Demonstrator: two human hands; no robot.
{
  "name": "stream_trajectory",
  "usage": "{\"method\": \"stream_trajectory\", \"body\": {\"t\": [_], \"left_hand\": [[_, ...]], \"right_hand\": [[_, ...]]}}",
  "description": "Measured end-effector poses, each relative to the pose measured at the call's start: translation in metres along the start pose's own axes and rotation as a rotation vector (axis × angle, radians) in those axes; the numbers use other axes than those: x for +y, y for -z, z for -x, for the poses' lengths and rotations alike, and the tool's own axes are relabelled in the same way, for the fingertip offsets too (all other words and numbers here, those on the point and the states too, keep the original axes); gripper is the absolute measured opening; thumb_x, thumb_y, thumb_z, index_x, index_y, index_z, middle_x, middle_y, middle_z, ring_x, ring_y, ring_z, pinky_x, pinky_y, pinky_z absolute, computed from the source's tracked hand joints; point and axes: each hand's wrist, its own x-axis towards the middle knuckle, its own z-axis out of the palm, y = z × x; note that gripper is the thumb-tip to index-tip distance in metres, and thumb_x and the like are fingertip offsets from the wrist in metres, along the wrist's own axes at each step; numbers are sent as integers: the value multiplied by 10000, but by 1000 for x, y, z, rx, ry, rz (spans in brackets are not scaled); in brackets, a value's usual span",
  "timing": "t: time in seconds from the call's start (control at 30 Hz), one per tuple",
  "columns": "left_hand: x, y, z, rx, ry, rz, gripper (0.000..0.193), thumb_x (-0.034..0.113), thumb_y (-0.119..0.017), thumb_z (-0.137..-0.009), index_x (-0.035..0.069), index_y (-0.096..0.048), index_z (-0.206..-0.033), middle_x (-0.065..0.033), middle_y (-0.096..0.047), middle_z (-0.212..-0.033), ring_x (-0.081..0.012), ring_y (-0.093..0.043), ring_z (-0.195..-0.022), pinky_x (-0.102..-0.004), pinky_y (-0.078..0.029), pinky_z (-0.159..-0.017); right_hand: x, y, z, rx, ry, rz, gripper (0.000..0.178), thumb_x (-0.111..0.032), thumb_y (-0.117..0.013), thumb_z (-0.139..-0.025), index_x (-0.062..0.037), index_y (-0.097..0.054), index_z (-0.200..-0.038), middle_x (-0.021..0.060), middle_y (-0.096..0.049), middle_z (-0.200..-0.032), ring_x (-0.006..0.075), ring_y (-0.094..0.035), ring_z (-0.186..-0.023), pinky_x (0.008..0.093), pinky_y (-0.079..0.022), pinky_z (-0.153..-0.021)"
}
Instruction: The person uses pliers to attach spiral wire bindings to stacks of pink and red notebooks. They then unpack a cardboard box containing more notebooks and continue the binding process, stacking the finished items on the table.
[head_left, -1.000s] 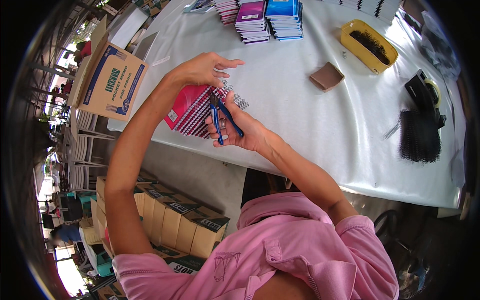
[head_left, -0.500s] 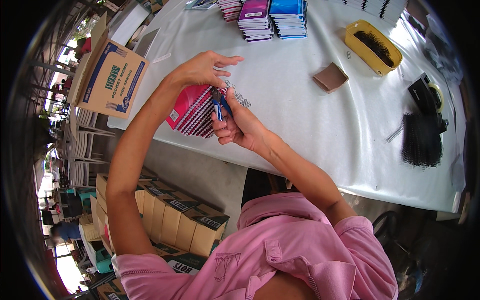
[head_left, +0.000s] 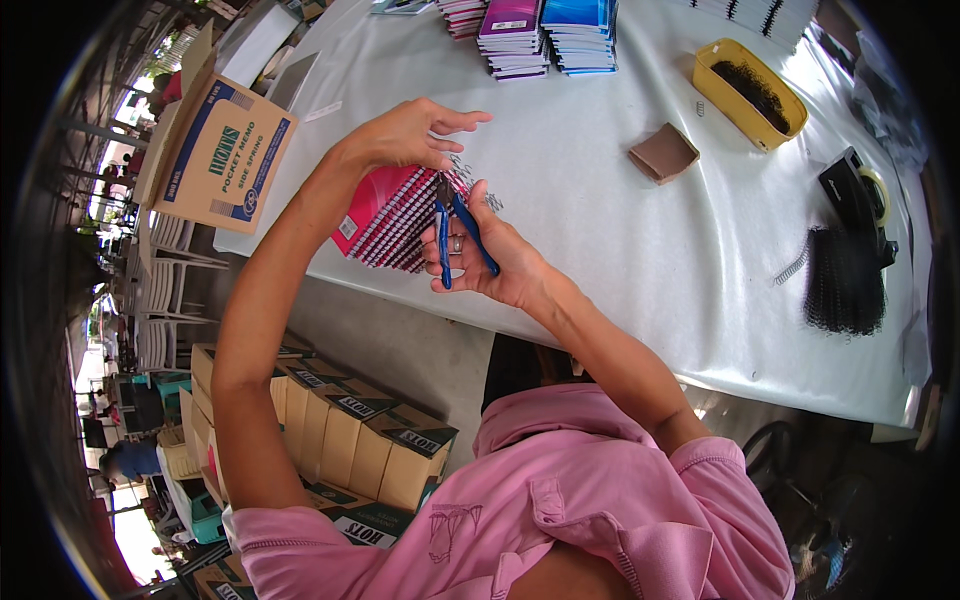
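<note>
- Glossy white cloth covers the table (head_left: 590, 270) in the head view, and brown cartons (head_left: 340, 430) stand on the floor at the near left.
- Farther left are stacked white chairs (head_left: 160, 300), and an open carton (head_left: 225, 160) with a blue border sits at the table's left edge.
- Near the table's left part lie pink-covered notebooks (head_left: 370, 205), overlapped in a slanting fan so their coil-bound edges show in rows.
- Wire coil ends (head_left: 489, 198) stick out past the right side of that fan.
- The right hand (head_left: 505, 260) holds blue-handled pliers (head_left: 443, 245), fingers and thumb loosely round them; the handles are spread apart and the dark nose points away, at the coiled edges.
- The left hand (head_left: 400, 137) reaches over the far side of the fan, its upper finger stretched out to the right; I cannot tell from here whether its lower fingertips pinch a coil.
- Far side, in the middle: a purple notebook stack (head_left: 513, 40) just beside a blue notebook stack (head_left: 580, 40).
- Far right: a yellow tray (head_left: 782, 133) with dark coils (head_left: 755, 92) inside, and left of it, nearer, a small brown box (head_left: 662, 157).
- Right edge: a black tape dispenser (head_left: 845, 190), with a black coil bundle (head_left: 845, 285) on its near side.
</note>
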Motion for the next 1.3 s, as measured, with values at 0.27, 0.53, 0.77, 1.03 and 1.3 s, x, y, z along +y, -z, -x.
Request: {"method": "stream_trajectory", "body": {"t": [0.27, 0.53, 0.77, 1.03, 1.3], "left_hand": [[4, -2, -5, -49, -3, -65, 734, -167, -603, -677, 98, -480, -1351, -78, -430, -1429, -250, -500, -1221, -353, -463, -1010], [10, -9, -13, -125, 71, -292, 844, -173, -630, -679, 245, -439, -1386, -141, -489, -1366, -261, -581, -1103, -352, -494, -973], [10, -7, -16, -127, 50, -314, 846, -178, -629, -671, 234, -440, -1385, -162, -534, -1307, -278, -566, -1122, -358, -489, -982], [21, -7, -21, -178, 68, -491, 856, -129, -645, -661, 246, -425, -1398, -237, -528, -1293, -334, -546, -1171, -332, -510, -919], [15, -7, -20, -193, 50, -517, 866, -111, -658, -653, 256, -422, -1401, -254, -540, -1269, -307, -566, -1153, -326, -509, -885]], "right_hand": [[1, 30, -15, -333, -78, -218, 779, -731, -207, -873, -41, -567, -854, 6, -460, -675, 137, -400, -595, 295, -411, -555], [13, 0, 7, 62, -40, 20, 789, -726, -207, -874, -32, -583, -902, 46, -550, -742, 183, -548, -689, 349, -518, -683], [11, 9, 1, 14, -23, 18, 805, -724, -201, -875, -19, -587, -924, 67, -573, -778, 202, -572, -718, 380, -530, -721], [9, 9, -1, 30, 5, 38, 796, -710, -183, -889, -23, -585, -914, 66, -574, -768, 201, -575, -718, 377, -529, -715], [9, 7, -6, 65, 3, 47, 774, -716, -207, -888, -36, -575, -871, 50, -558, -734, 183, -550, -669, 350, -518, -659]]}}
